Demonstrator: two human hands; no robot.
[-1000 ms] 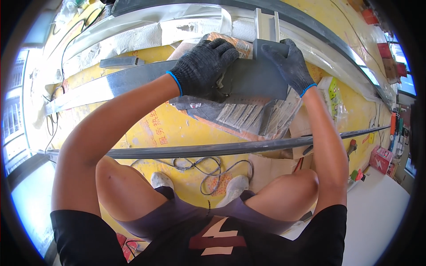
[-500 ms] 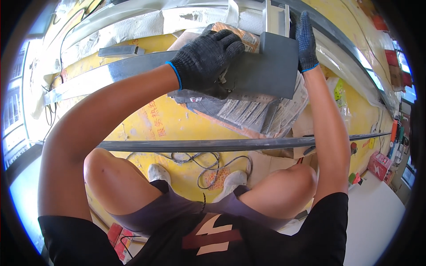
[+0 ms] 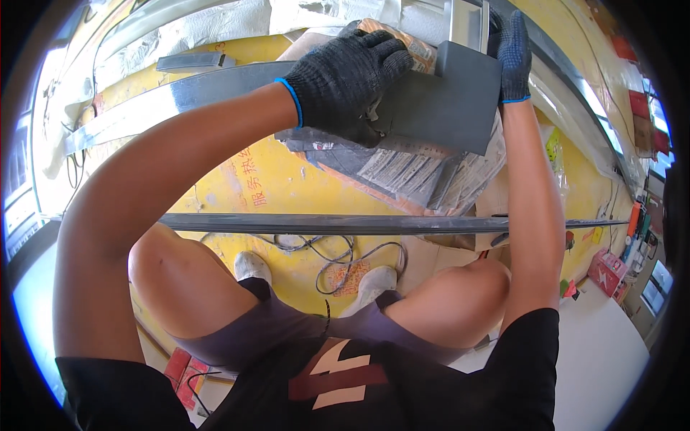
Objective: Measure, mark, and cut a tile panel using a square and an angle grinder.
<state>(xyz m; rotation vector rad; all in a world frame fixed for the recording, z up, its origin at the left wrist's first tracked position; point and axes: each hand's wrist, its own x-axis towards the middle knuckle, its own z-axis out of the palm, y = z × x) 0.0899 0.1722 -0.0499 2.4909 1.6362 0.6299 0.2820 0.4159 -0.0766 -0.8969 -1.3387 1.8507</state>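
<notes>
A dark grey metal profile point(image 3: 449, 100) with a broad flat face lies across the work in front of me, its long arm running off to the left. A pale channel-shaped piece point(image 3: 468, 25) meets it at the far right, forming a corner. My left hand point(image 3: 351, 80), in a dark knit glove with a blue cuff, grips the profile, fingers over the top and thumb at the near edge. My right hand point(image 3: 514, 61), gloved alike, rests with straight fingers along the right side of the corner. Part of its thumb side is hidden behind the pieces.
Printed bags or sheets point(image 3: 402, 172) lie under the profile. A long dark bar point(image 3: 345, 224) crosses in front of my knees. A looped black cable point(image 3: 338, 262) lies on the yellow floor covering point(image 3: 287, 176). A short grey offcut point(image 3: 190, 62) and a red box point(image 3: 607, 271) are farther out.
My view has shifted a little, so the bar and profile appear higher. Both hands and the profile corner sit slightly farther right, with the hands' hold much the same.
</notes>
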